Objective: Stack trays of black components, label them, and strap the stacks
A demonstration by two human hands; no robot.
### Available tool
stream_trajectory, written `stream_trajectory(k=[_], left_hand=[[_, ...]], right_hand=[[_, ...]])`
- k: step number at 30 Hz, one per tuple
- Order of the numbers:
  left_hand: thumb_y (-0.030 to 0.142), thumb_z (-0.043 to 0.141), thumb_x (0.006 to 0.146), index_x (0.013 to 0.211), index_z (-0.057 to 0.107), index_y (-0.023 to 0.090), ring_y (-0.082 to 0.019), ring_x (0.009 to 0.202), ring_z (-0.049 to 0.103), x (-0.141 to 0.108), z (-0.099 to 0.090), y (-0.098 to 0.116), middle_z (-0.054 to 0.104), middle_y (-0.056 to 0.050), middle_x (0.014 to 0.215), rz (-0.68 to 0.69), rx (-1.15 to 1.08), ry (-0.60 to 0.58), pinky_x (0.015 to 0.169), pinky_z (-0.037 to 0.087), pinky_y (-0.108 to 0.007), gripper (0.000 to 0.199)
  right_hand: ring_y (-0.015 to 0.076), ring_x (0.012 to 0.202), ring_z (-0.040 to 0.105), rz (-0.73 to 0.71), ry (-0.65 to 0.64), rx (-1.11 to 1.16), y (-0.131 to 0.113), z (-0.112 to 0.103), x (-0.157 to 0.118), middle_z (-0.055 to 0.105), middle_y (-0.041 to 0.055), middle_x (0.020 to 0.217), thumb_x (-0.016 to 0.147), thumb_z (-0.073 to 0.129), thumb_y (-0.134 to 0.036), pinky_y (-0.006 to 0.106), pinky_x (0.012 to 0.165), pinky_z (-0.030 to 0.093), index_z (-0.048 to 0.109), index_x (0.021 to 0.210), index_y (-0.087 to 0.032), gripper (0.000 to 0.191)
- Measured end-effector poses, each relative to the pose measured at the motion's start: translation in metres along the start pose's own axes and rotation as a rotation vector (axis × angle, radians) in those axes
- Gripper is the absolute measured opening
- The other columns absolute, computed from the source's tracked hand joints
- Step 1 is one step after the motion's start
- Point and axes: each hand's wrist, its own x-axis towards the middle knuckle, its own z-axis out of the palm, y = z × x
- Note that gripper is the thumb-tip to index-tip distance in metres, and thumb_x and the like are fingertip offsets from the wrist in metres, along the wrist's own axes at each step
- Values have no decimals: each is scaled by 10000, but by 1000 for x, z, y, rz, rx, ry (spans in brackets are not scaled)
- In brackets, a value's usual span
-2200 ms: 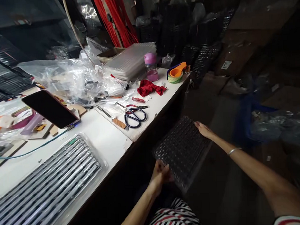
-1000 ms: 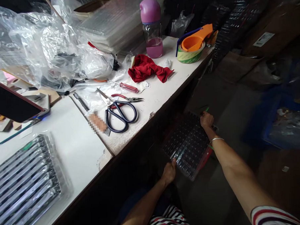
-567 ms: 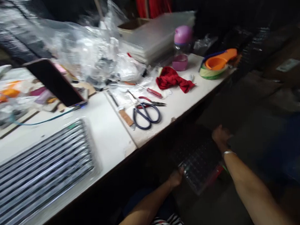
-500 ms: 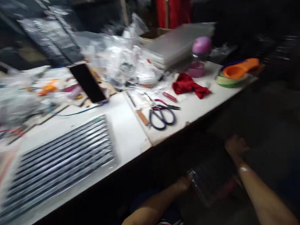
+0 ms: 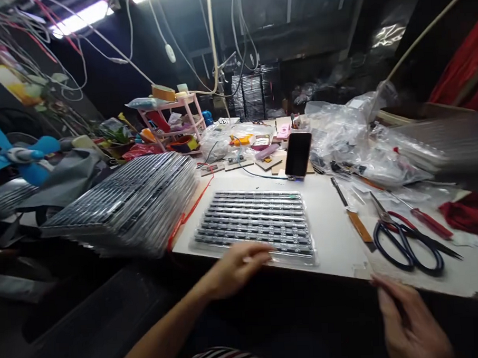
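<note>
A clear plastic tray with several rows of dark strips lies flat on the white table. My left hand is over the tray's front edge, fingers stretched to the right and thumb apart, with nothing seen in it; whether it touches the tray I cannot tell. My right hand, slightly blurred, is at the table's front edge, its fingers pointing up and left with a gap to the thumb. Near it are dark-handled scissors and a cutter with a brown handle.
At left stands a tall stack of similar filled trays, beside a red cord. Behind are a phone on a cable and crumpled plastic bags. A red-handled screwdriver and a red cloth lie right.
My view has swung left and up. Both hands have come from low beside the table up to its front edge. The clear plastic tray my left hand held there is out of view.
</note>
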Motion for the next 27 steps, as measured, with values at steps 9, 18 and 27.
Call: stream_trajectory(k=[9, 18, 27], left_hand=[[313, 409, 897, 1342, 450, 114, -242, 1343, 344, -8, -90, -133, 333, -142, 1475, -245, 533, 377, 1105, 285, -396, 490], [346, 387, 930, 1361, 440, 167, -276, 1368, 287, -14, -78, -142, 371, -140, 1454, -209, 515, 463, 1090, 290, -488, 470], [377, 353, 938, 1332, 478, 201, -232, 1337, 358, -16, -98, -140, 482, -68, 1385, -226, 438, 413, 1104, 295, -452, 449]], right_hand=[[339, 1228, 455, -249, -425, -357, -59, 122, 111, 425, 222, 1372, 906, 231, -427, 526, 936, 397, 542, 1253, -122, 557], [310, 1335, 311, -18, -478, -162, -63, 119, 107, 280, 134, 1486, 887, 296, -546, 542, 1029, 328, 488, 1330, -211, 588], [226, 1247, 458, 340, -188, 676, -109, 86, 137, 527, 22, 1331, 834, 533, -418, 418, 1094, 319, 544, 1251, -283, 439]])
